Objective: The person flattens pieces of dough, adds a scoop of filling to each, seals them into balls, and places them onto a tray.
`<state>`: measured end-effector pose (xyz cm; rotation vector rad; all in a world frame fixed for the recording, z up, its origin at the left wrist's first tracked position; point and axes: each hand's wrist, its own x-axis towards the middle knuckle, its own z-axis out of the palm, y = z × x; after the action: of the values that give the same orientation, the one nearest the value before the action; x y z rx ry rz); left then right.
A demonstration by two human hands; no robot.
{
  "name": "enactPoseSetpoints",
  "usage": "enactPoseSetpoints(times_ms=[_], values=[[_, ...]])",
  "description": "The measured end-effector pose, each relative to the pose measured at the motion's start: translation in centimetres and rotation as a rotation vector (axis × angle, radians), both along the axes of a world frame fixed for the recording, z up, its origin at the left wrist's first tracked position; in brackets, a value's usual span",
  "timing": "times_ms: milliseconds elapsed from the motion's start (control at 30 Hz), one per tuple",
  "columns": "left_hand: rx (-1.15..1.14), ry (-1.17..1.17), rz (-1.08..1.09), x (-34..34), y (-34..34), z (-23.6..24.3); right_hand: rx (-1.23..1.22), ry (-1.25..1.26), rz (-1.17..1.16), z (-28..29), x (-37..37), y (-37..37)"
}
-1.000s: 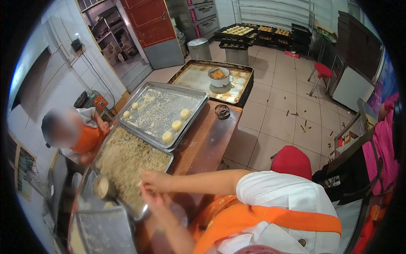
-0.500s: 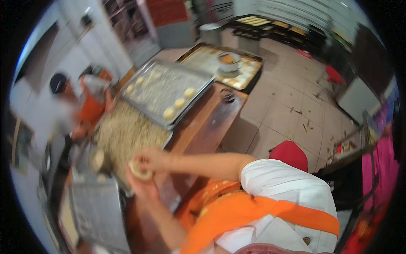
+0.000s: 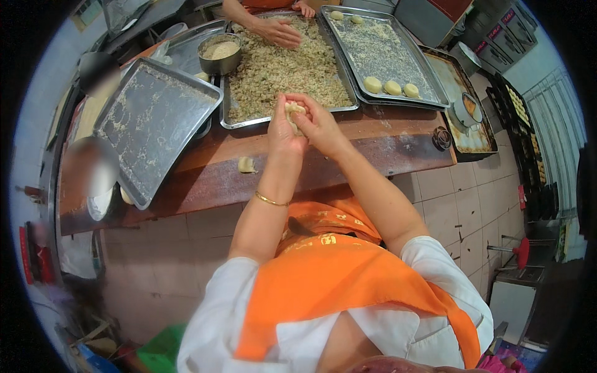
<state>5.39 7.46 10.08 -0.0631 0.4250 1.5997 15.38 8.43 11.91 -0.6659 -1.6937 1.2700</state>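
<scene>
The left hand (image 3: 285,130) and right hand (image 3: 318,124) curl their fingers round a dough piece (image 3: 295,112) at the near rim of the filling tray (image 3: 245,122), bare wooden table (image 3: 367,140) rightward, a dough lump (image 3: 247,165) nearer the body, steel bowl (image 3: 221,64) ahead-left, a co-worker's hand (image 3: 280,31) obstructing straight ahead.

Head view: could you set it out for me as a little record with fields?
Left hand: cupped around pale dough
Right hand: holding the same pale dough
Middle tray: crumbly mixture, with a co-worker's hand over it
Right-hand tray: five pale rounds
To the left: metal bowl, angled tray
Wooden table: one small dough piece
</scene>
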Motion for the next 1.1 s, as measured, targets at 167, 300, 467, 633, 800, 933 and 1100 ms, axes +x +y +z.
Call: enactPoseSetpoints(times_ms=[167, 300, 467, 633, 800, 933, 1100], values=[[-0.036, 0.014, 0.053, 0.2, 0.6, -1.8, 0.172, -0.212, -0.117, -0.7, -0.6, -0.7], [-0.114, -0.109, 0.005, 0.5, 0.6, 2.2, 0.041, 0.152, -0.073, 0.9, -1.3, 0.6], [0.105, -0.283, 0.077, -1.8, 3.5, 3.0, 0.840, -0.449, -0.549, 2.6, 0.0, 7.1], [0.095, -0.273, 0.034, -4.0, 2.1, 0.4, 0.767, -0.548, -0.508, 4.5, 0.9, 6.4], [0.055, -0.094, 0.060, -1.9, 1.5, -0.1, -0.114, -0.121, 0.211, 2.5, -0.8, 1.7], [0.088, -0.039, 0.042, -1.9, 1.1, -2.1, 0.179, -0.191, -0.051, 1.1, -1.5, -1.1], [0.241, -0.063, 0.027, -1.7, -0.4, -1.2, -0.030, -0.005, 0.014, 0.4, -1.0, -0.4]])
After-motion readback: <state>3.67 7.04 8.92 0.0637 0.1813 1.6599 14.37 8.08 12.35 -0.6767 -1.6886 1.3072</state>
